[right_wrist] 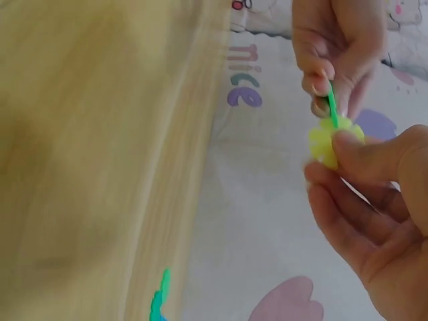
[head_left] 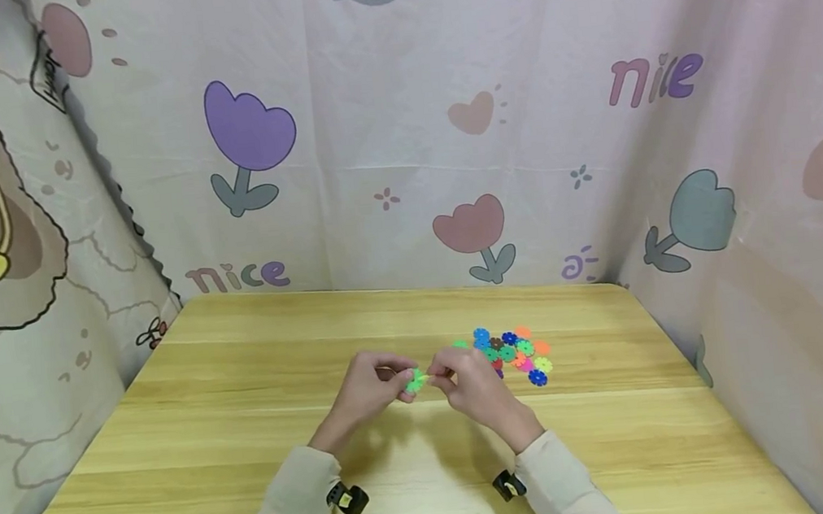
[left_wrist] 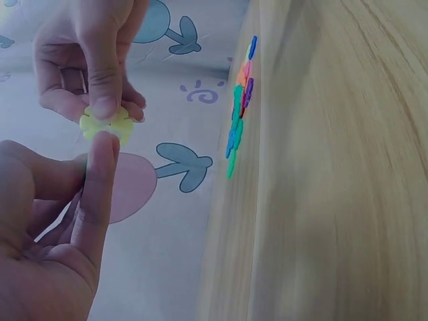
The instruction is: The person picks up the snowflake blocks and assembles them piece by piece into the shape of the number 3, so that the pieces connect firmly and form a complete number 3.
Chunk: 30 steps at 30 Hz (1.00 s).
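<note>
My left hand (head_left: 373, 389) pinches a green notched plastic disc (head_left: 413, 381) between thumb and fingers above the table. Facing it, my right hand (head_left: 476, 384) pinches a yellow notched disc (right_wrist: 324, 143) by its edge. In the right wrist view the green disc (right_wrist: 332, 105) stands edge-on and meets the rim of the yellow one, roughly at right angles. Whether their slots are fully interlocked I cannot tell. From the left wrist view the yellow disc (left_wrist: 107, 124) shows its flat face, while the left fingers mostly cover the green one.
Just beyond my right hand lies a loose pile of notched discs (head_left: 508, 353) in several colours, flat on the wooden table (head_left: 257, 344). Printed curtains (head_left: 386, 129) hang behind the table and at both sides. Each sleeve carries a small black wrist camera (head_left: 349, 501).
</note>
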Each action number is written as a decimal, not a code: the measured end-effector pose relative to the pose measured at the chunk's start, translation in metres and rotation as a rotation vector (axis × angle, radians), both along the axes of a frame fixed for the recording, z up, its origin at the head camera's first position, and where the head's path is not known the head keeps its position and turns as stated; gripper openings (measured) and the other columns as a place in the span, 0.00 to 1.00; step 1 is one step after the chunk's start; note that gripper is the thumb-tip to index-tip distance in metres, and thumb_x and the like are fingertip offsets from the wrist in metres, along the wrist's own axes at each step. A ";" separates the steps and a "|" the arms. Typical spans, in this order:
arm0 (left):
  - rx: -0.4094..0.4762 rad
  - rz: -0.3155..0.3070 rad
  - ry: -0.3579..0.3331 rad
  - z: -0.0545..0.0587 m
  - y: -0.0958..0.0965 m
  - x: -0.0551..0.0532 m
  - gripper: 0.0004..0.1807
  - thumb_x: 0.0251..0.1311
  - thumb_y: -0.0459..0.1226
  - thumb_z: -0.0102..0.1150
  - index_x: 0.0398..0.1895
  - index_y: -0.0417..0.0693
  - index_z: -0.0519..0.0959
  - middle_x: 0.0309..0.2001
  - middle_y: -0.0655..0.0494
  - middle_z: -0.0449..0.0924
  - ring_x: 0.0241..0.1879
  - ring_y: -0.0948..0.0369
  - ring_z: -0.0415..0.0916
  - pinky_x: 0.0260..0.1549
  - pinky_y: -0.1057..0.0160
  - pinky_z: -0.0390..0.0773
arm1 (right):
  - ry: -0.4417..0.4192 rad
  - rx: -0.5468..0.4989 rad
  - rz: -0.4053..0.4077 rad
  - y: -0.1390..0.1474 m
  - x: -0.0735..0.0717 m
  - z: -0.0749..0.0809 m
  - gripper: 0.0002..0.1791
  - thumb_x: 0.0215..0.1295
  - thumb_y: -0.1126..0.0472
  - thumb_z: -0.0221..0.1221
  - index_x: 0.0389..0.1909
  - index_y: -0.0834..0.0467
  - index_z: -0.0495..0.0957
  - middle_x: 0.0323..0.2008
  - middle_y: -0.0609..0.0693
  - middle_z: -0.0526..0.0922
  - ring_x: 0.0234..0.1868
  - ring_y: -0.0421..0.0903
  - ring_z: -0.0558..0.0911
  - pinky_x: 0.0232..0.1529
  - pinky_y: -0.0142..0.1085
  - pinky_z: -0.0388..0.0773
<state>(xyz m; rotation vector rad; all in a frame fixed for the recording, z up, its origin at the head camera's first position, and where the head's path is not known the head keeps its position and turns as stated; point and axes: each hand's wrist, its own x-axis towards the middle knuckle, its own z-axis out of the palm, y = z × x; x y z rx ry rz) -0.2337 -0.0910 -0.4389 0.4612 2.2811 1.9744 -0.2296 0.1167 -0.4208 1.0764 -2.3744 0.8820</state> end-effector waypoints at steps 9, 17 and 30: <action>0.002 -0.041 0.010 0.000 0.000 -0.001 0.10 0.69 0.29 0.61 0.49 0.29 0.83 0.45 0.35 0.86 0.32 0.55 0.89 0.35 0.62 0.89 | -0.133 -0.012 0.008 0.014 -0.007 0.005 0.04 0.60 0.69 0.72 0.32 0.59 0.87 0.31 0.50 0.90 0.29 0.37 0.85 0.36 0.27 0.85; 0.000 -0.080 0.018 0.004 -0.002 0.001 0.11 0.70 0.30 0.61 0.50 0.30 0.82 0.45 0.36 0.84 0.34 0.49 0.89 0.36 0.62 0.89 | -0.203 -0.058 -0.012 0.020 -0.006 0.011 0.04 0.63 0.64 0.70 0.33 0.61 0.87 0.30 0.49 0.89 0.28 0.35 0.82 0.36 0.29 0.85; -0.052 -0.144 0.078 0.005 -0.003 0.001 0.13 0.69 0.35 0.64 0.52 0.38 0.84 0.50 0.37 0.86 0.43 0.37 0.87 0.43 0.46 0.88 | -0.290 -0.071 -0.066 0.019 -0.004 0.014 0.03 0.67 0.63 0.68 0.36 0.60 0.87 0.29 0.53 0.89 0.27 0.35 0.82 0.33 0.27 0.83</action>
